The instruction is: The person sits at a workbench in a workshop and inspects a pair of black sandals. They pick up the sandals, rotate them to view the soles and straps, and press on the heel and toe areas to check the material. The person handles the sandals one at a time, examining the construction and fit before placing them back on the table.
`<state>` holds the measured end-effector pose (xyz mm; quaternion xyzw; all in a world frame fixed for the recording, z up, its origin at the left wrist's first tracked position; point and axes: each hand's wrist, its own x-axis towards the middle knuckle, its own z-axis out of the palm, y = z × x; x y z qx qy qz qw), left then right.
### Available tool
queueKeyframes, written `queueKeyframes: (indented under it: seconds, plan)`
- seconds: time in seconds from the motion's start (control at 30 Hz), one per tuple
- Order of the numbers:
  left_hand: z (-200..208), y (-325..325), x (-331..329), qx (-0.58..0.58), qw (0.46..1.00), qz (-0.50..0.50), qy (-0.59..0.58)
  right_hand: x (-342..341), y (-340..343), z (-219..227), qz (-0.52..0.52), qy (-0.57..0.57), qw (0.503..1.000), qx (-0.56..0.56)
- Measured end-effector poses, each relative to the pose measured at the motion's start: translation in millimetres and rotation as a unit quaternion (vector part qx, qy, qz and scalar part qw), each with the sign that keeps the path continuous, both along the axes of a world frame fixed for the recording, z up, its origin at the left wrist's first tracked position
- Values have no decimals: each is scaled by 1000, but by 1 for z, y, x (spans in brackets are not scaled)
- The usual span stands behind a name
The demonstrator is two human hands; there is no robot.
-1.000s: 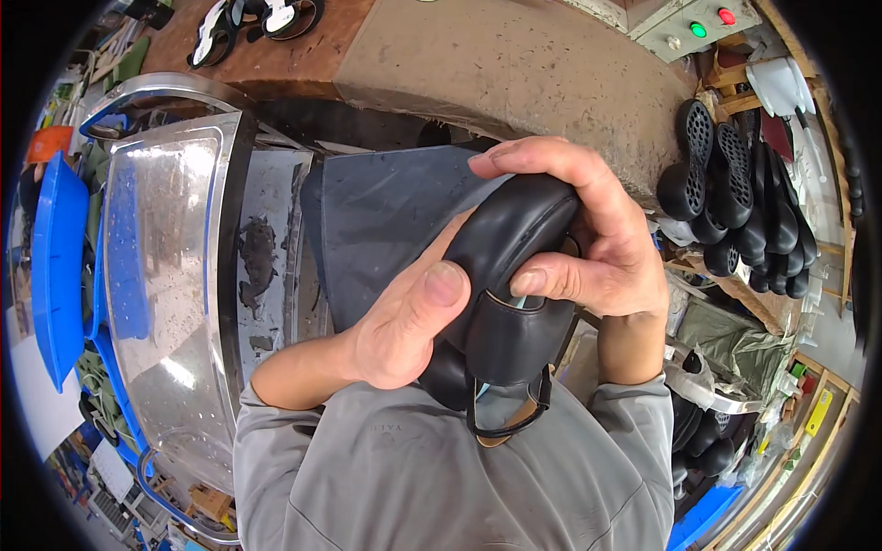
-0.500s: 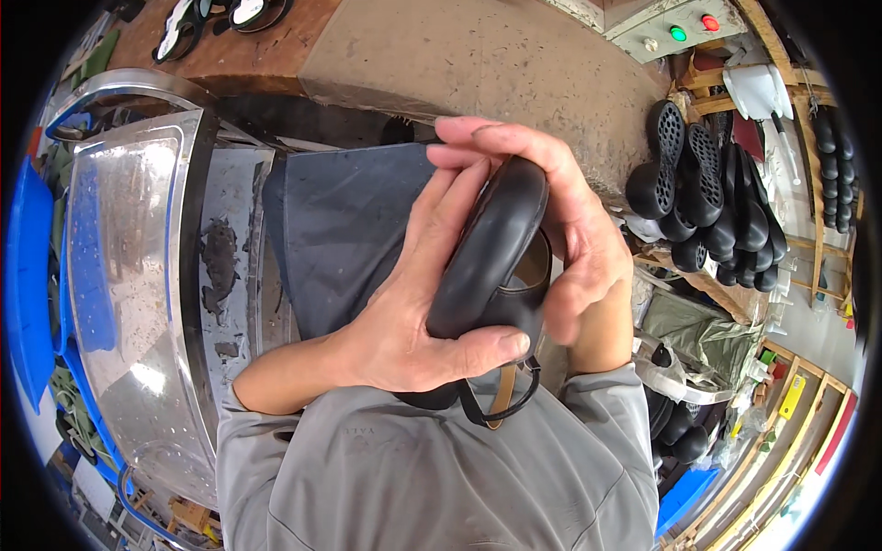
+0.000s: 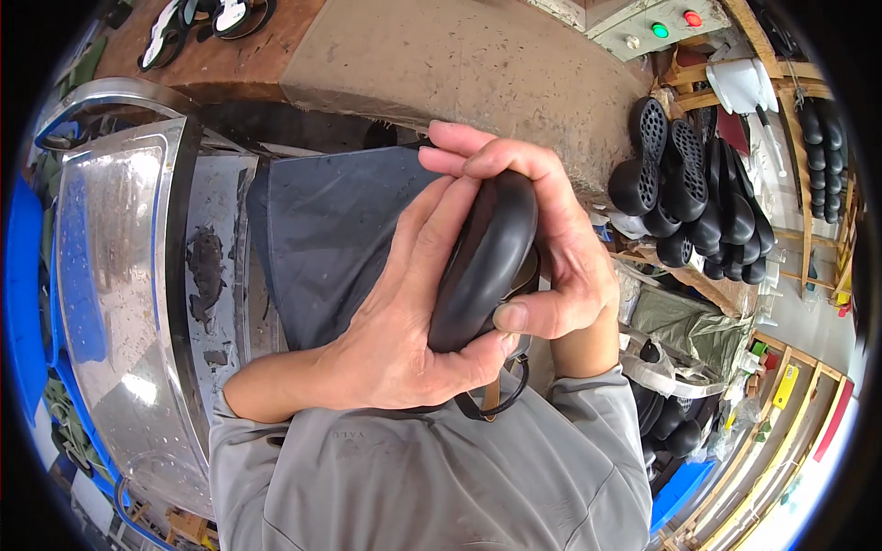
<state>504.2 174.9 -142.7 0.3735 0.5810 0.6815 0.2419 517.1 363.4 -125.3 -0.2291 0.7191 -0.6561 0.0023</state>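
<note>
Between my hands, in front of my chest, is a black sandal (image 3: pixel 496 257) turned on its side, with its thick smooth sole edge facing up. A thin black ankle strap (image 3: pixel 508 397) with a tan inner side dangles from its lower end. My left hand (image 3: pixel 413 303) lies along the left of the sole, thumb bent over the lower end. My right hand (image 3: pixel 565 248) wraps the far end and the right side, its thumb pressed on the sole edge near my left thumb. The sandal's upper is largely hidden by my fingers.
A brown worktable (image 3: pixel 404 73) lies ahead, with white-and-black sandals (image 3: pixel 241 16) at its far left. A metal-framed clear panel (image 3: pixel 119 294) stands on my left. Several black soles (image 3: pixel 684 170) hang on the right, below a box with a green button (image 3: pixel 660 30) and a red one.
My right thumb has come down onto the sole edge beside my left thumb. My right fingers have closed further around the sandal. The whole view has shifted slightly.
</note>
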Motion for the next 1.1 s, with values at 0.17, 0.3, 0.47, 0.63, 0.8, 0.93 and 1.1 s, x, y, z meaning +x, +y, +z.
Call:
queueKeyframes:
  seconds: [0.17, 0.3, 0.47, 0.63, 0.8, 0.93, 1.1]
  plan:
    - [7, -3, -2, -28, 999, -14, 14, 6, -7, 6, -38, -15, 999, 16]
    - [4, -3, -1, -38, 999, 5, 16, 6, -10, 2, -51, -31, 998, 6]
    - [-1, -4, -6, -30, 999, -12, -9, -3, -1, -6, 5, -82, 994, -65]
    - [9, -5, -10, 82, 958, -96, -258, -8, 4, -6, 30, -112, 987, -114]
    - [13, -14, -14, 75, 921, -104, -367, 1, -6, 28, -87, -33, 990, 108]
    - [14, -14, -9, 90, 933, -73, -342, 7, -18, 27, -150, 13, 982, 115]
    - [-11, -15, -2, 48, 935, -102, -336, 0, -8, 11, -97, -94, 989, -66]
